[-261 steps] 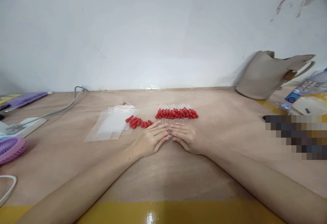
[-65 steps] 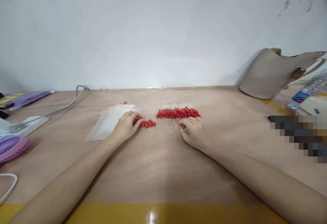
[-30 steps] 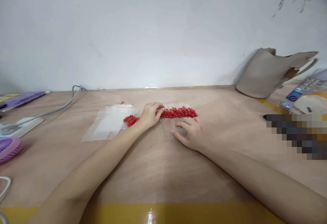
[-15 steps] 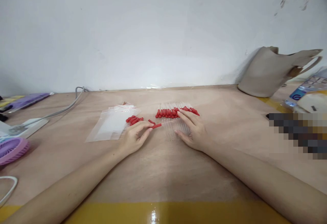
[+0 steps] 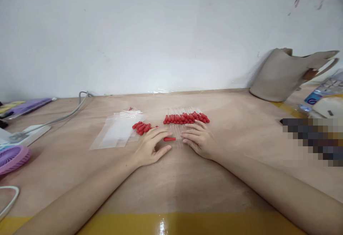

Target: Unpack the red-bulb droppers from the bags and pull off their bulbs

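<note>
A pipette dropper (image 5: 169, 139) with a red rubber bulb and a thin clear tube lies level between my hands. The free end of its tube runs into the fingertips of my right hand (image 5: 200, 140), which pinch it. My left hand (image 5: 152, 147) is at the bulb end, thumb and fingers spread above and below the bulb. Just beyond, finished droppers (image 5: 184, 118) lie side by side with their red bulbs in a band, clear tubes pointing both ways. Loose red bulbs (image 5: 141, 127) form a small heap behind my left fingers, which partly cover it.
Clear zip bags (image 5: 115, 131) lie flat left of the bulbs. A grey cable (image 5: 66, 115) and a purple fan (image 5: 14, 158) are at the far left. At the right stand a beige bag (image 5: 278, 76) and a blue-labelled package (image 5: 321, 90). A white wall rises behind the table.
The red bulb that was in my left fingers now sits on a clear tube. My left fingers have parted, and my right hand has come down from the row, pinching the tube.
</note>
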Available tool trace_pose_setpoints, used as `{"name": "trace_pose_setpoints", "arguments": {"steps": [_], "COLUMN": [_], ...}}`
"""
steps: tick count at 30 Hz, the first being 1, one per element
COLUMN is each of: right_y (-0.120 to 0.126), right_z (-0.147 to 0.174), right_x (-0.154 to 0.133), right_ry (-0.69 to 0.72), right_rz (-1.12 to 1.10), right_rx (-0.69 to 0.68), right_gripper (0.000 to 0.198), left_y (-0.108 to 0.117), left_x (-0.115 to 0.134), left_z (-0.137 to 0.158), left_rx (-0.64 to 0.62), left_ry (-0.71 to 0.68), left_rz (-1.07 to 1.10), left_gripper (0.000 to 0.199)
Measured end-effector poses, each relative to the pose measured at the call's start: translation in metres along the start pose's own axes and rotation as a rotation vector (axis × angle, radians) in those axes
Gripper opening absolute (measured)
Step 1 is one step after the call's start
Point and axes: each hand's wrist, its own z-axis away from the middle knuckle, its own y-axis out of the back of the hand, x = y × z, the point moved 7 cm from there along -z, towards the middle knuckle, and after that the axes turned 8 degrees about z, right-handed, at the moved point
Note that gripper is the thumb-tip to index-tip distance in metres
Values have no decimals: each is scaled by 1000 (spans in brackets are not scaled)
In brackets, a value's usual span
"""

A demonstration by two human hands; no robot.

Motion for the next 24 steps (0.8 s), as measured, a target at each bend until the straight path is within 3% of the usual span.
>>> {"name": "trace_pose_setpoints", "arguments": {"steps": [2, 8, 12, 18, 24], "right_y": [0, 2, 0, -5, 1], "right_z": [0, -2, -4, -2, -2], "right_x": [-2, -7, -9, -13, -21], "right_ry": [16, 50, 64, 117, 195], "right_rz": [0, -5, -46, -49, -77], "right_rx": [0, 15, 2, 2, 29], "right_gripper": [18, 19, 26, 24, 22], "left_y": [-7, -17, -18, -20, -20], "left_x": [2, 7, 10, 12, 20], "left_z": [-4, -7, -7, -8, -9], "left_rx": [-31, -39, -43, -33, -50], "left_ry": [-18, -94, -108, -91, -159], "left_rz": [-65, -117, -120, -158, -169], "left_gripper": [39, 19, 19, 22, 15]}}
